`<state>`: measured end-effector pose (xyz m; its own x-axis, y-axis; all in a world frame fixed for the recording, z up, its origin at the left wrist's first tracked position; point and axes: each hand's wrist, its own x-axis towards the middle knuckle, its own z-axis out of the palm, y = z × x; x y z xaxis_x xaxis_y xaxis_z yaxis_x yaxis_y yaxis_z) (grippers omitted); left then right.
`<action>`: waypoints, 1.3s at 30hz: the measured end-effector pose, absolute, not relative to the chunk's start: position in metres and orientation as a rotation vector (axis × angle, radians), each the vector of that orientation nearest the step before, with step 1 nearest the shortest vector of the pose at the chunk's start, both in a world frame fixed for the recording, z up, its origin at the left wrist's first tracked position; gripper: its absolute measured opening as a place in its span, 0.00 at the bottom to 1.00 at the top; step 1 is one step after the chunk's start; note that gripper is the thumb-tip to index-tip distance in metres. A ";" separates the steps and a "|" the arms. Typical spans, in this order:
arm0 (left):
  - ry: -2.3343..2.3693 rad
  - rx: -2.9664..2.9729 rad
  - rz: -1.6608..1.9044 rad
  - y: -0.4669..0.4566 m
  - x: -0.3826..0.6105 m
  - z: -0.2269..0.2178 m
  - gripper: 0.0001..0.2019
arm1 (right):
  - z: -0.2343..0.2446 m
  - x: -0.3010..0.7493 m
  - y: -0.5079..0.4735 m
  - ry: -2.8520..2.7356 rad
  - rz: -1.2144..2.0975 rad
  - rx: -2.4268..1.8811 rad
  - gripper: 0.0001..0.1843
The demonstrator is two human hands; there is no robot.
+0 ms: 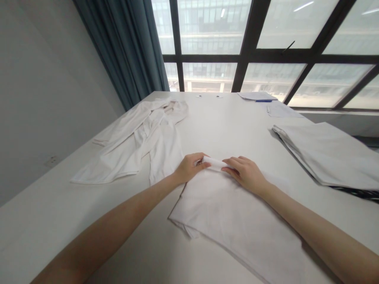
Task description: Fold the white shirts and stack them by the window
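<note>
The left hand (pixel 190 167) and the right hand (pixel 247 173) are each clamped, thumb against fingers, on the folded upper edge of a white garment (pixel 237 223), which spreads over the counter (pixel 213 126) on the near side of both hands. A rumpled garment (pixel 124 157) lies left of the left hand; a folded cloth (pixel 328 154) lies right of the right hand.

Window (pixel 213 27) bright, washed-out | table (pixel 225 126) softly shadowed | wall (pixel 44 86) dim

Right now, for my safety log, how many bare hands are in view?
2: the left hand and right hand, side by side, their fingers holding the far edge of the white cloth.
</note>
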<state>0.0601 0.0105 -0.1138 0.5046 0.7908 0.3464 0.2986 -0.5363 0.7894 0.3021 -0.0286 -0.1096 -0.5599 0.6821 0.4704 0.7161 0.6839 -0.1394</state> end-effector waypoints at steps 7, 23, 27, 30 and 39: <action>0.966 2.126 1.043 0.013 0.060 -0.116 0.15 | -0.107 0.300 -0.031 -2.401 -0.091 -1.171 0.19; 0.858 1.840 0.894 0.019 0.059 -0.121 0.15 | -0.058 0.341 -0.012 -1.975 0.759 -1.492 0.24; 0.847 1.997 0.930 0.012 0.062 -0.121 0.10 | -0.051 0.326 -0.021 -1.971 0.689 -1.316 0.21; 0.842 2.027 0.947 0.009 0.063 -0.119 0.13 | -0.047 0.317 -0.029 -2.013 0.414 -1.323 0.19; 0.987 1.793 0.952 0.016 0.059 -0.112 0.14 | -0.045 0.342 -0.019 -1.641 0.123 -1.334 0.13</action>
<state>0.0588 0.0160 -0.1119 0.3971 0.8936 0.2091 0.2416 -0.3216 0.9155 0.3420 -0.0189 -0.0447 0.0825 0.7911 0.6061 0.6922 0.3920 -0.6059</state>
